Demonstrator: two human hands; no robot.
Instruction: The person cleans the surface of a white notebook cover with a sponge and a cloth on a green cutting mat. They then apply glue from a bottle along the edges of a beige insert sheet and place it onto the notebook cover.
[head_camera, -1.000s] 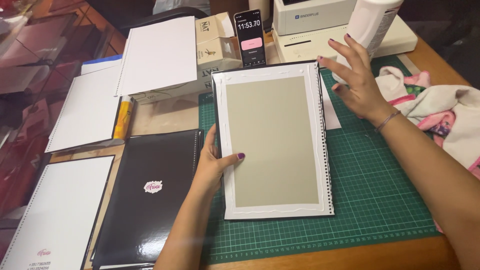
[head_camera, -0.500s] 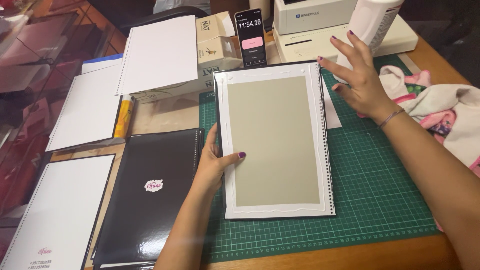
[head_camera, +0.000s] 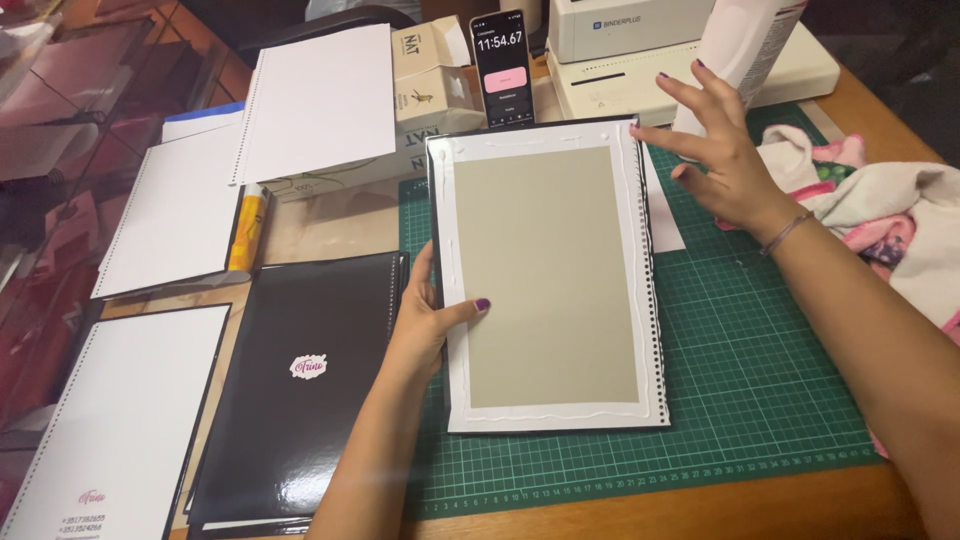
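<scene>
- Notebook cover (head_camera: 545, 275): a stiff rectangular board lying inside-face up on the green cutting mat (head_camera: 760, 380), which sits on the wooden desk (head_camera: 700, 510). Grey-beige centre panel, white border with what looks like a wavy bead of glue along the edges, though the view is too coarse to confirm. A row of punched holes runs down its right edge.
- Long axis: runs away from the person, near edge toward the body, far edge toward the phone (head_camera: 502, 68) propped upright beyond it.
- Left hand (head_camera: 425, 325): grasping the cover's left edge at mid-height, thumb pressed flat on the white border, fingers tucked beneath. This is the nearer hand and the only one in contact.
- Right hand (head_camera: 725, 165): released, fingers spread, hovering just beyond the cover's upper right corner, apart from it.
- Glossy black cover (head_camera: 305, 385): just left of the mat, smooth and reflective, a small pink label at centre.
- White punched sheets (head_camera: 320, 100): matte, stacked on a box and further left.
- Binding machine (head_camera: 640, 45): white, at the far edge.
- Crumpled cloth (head_camera: 890, 215): soft, pink and white, to the right.
</scene>
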